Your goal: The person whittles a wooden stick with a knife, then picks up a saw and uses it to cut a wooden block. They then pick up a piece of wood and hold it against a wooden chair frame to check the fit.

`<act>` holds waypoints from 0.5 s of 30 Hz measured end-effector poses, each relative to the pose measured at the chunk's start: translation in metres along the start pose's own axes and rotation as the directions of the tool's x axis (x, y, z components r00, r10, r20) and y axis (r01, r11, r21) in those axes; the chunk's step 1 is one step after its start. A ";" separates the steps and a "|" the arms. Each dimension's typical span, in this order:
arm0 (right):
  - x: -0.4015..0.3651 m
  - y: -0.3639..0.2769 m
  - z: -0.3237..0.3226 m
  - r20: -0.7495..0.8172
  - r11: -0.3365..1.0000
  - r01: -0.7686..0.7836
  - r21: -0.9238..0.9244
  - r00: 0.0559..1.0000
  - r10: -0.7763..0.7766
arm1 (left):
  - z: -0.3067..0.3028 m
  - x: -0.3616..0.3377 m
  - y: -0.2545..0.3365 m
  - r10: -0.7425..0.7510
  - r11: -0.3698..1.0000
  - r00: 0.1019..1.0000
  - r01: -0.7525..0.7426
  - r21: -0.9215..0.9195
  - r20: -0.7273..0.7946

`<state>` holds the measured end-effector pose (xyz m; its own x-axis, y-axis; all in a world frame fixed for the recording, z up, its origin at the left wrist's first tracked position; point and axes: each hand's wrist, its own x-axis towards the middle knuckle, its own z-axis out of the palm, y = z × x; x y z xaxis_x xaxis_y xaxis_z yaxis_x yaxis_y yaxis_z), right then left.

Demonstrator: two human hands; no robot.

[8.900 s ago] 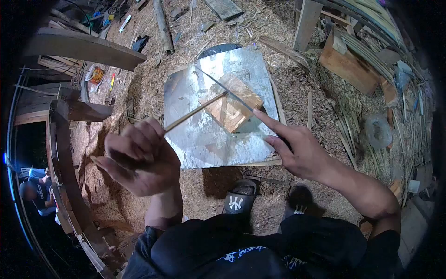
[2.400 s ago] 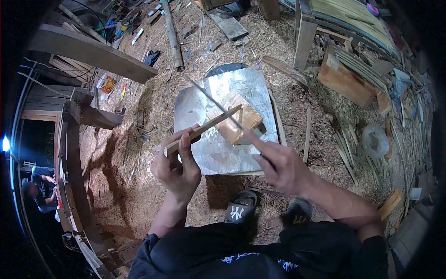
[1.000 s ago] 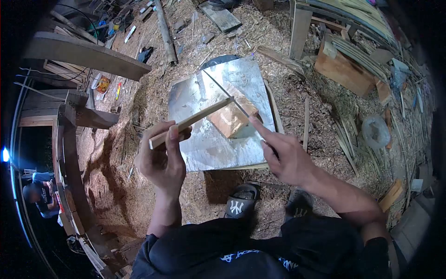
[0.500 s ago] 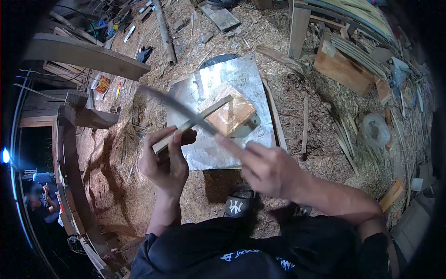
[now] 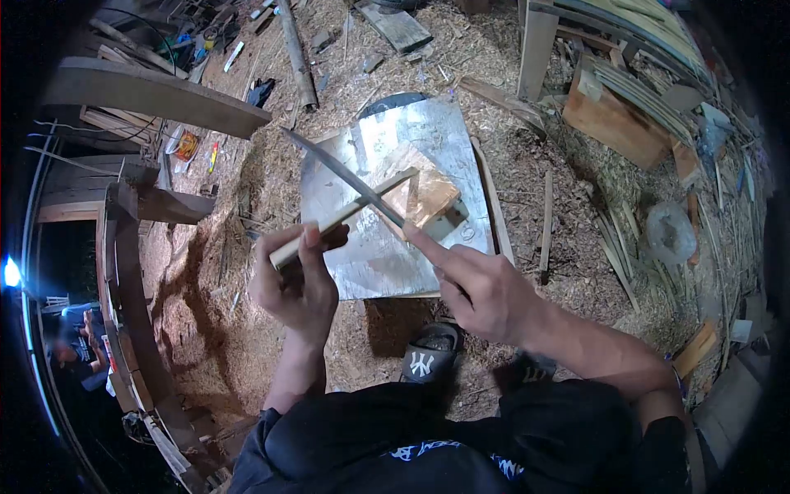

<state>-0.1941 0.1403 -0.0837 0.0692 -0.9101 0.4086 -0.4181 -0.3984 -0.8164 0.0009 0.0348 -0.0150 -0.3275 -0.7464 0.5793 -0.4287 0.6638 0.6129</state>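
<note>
My left hand (image 5: 295,278) is closed around the near end of a thin wooden strip (image 5: 336,221). The strip slants up to the right, its far end over a wooden block (image 5: 438,196). My right hand (image 5: 492,298) grips a long dark knife (image 5: 333,167), index finger stretched along it; its handle is hidden in the palm. The blade crosses the strip near its middle and points to the upper left. Under the block lies a flat, shiny grey board (image 5: 391,278).
Wood shavings cover the ground. A wooden beam (image 5: 164,95) juts in from the left, and a log (image 5: 296,58) lies behind. Right of the board are a loose stick (image 5: 546,226), a wooden box (image 5: 613,123) and a clear plastic container (image 5: 668,233). Another person (image 5: 82,350) is far left.
My right hand has moved slightly right and down, drawing the knife along the strip toward the lower right. My left hand stays nearly in place, and the view has shifted a little.
</note>
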 end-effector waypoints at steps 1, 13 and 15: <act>0.001 -0.003 0.002 0.000 1.000 0.019 -0.003 1.000 -0.019 | 0.002 0.002 -0.004 0.019 0.998 1.000 -0.021 -0.067 -0.023; -0.003 -0.003 -0.003 0.049 0.998 0.013 -0.063 0.999 -0.010 | -0.001 -0.002 0.000 0.022 0.997 1.000 -0.021 0.073 -0.004; -0.001 0.004 -0.006 0.051 0.995 0.007 -0.095 0.999 -0.002 | 0.001 -0.001 0.001 0.024 0.999 1.000 -0.024 0.046 -0.002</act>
<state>-0.2017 0.1401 -0.0852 0.1160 -0.9140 0.3889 -0.5021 -0.3918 -0.7710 0.0001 0.0357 -0.0153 -0.3360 -0.7302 0.5949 -0.4589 0.6785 0.5737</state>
